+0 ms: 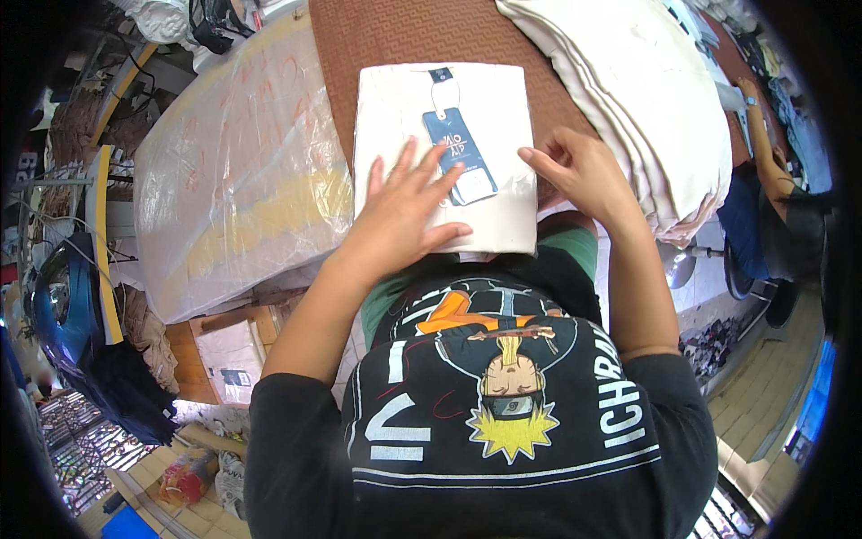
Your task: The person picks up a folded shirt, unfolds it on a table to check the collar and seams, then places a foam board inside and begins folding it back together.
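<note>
- Cloth [489, 99], cream and folded flat, lies on a brown cover [404, 36] in the head view.
- The left hand [404, 211] rests on its left side, fingers wide apart, some tips at the blue tag [470, 154].
- The right hand [582, 175] is at its right edge, thumb out, fingers bent; I cannot tell if it pinches the edge.
- A big wrapped bundle [242, 171] sits to the left, a white pile [620, 72] to the right.
</note>
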A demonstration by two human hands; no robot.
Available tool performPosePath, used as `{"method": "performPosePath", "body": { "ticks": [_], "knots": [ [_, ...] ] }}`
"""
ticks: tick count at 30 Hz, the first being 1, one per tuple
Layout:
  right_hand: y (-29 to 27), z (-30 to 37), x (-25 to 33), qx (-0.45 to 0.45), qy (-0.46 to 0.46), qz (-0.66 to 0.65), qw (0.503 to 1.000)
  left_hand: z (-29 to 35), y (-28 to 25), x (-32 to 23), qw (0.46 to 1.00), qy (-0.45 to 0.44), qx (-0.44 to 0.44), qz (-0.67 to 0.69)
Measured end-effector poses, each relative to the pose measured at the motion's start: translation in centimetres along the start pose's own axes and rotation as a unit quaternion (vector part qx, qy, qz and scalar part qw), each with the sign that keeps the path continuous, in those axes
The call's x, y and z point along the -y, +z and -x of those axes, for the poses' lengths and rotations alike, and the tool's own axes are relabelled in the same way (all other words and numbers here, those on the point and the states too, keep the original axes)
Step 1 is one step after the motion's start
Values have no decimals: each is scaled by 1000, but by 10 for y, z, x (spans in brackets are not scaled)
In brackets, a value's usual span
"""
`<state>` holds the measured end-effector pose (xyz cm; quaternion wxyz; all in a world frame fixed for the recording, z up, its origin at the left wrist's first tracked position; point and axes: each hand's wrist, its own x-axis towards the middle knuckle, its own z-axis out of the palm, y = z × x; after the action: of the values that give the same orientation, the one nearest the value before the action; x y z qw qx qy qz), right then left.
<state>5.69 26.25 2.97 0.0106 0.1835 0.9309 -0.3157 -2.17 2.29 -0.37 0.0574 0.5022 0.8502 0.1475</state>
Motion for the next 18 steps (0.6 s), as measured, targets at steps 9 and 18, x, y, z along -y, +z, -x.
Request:
{"method": "performPosePath", "body": {
  "ticks": [9,18],
  "knots": [
    [39,19,-48,192,126,-401,887,6,-3,50,829,-290,-159,450],
    [60,29,-33,181,98,-483,851,27,-4,40,641,-313,-112,692]
  ]
}}
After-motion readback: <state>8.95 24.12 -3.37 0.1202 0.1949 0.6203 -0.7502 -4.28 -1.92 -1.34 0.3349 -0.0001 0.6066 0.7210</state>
